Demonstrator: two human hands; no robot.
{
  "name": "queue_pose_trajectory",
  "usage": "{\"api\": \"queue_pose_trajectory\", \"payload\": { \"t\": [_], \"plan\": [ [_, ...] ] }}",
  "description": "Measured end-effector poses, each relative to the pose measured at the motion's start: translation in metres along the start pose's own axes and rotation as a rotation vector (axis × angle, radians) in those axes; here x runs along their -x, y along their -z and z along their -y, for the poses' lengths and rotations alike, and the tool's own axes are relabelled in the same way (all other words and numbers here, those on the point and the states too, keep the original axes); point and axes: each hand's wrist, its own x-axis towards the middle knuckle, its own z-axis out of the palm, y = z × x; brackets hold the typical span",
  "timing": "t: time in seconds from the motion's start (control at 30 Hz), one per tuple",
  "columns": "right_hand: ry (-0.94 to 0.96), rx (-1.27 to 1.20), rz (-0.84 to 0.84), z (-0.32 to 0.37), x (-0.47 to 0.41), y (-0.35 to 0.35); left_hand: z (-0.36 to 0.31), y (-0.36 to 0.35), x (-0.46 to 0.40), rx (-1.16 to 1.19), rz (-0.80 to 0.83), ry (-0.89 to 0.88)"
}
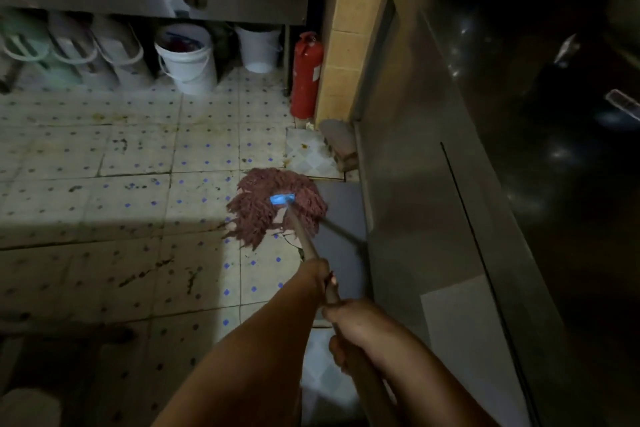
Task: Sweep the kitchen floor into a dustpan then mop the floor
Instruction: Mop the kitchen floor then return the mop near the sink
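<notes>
Both hands wrap the mop handle (304, 239): left hand (317, 276) forward, right hand (356, 326) just behind, each grip closed tight round the shaft. Mop head (277, 206) lies splayed on the tiled floor (104, 163) ahead of the grips, close beside the steel cabinet (433, 184) at right. Open tiles spread left; white buckets (188, 59) and fire extinguisher (306, 74) stand well beyond.

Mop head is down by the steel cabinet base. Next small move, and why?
Probably drag the reddish-brown string mop head left across the dotted tiled floor. Both hands, left and right, grip the wooden mop handle, the strands lie flat on the tiles, and dark smears show on the tiles left of them.
</notes>
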Motion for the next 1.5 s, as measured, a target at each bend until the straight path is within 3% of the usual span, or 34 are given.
{"api": "queue_pose_trajectory", "payload": {
  "t": [0.27,0.57,0.8,1.07,1.5],
  "plan": [
    [0.03,0.132,0.09,0.093,-0.003,-0.06,-0.064,0.091,-0.018,0.118,-0.13,-0.034],
    [0.06,0.221,0.241,0.167,-0.005,-0.193,-0.094,0.253,-0.024,0.287,-0.27,-0.024],
    [0.095,0.305,0.32,0.226,-0.009,-0.247,-0.131,0.33,-0.022,0.276,-0.423,-0.017],
    [0.111,0.299,0.284,0.238,-0.023,-0.195,-0.159,0.286,-0.048,0.121,-0.38,-0.002],
    [0.057,0.024,0.116,0.19,-0.035,-0.01,-0.174,0.06,-0.067,-0.004,-0.152,0.077]
  ]
}}
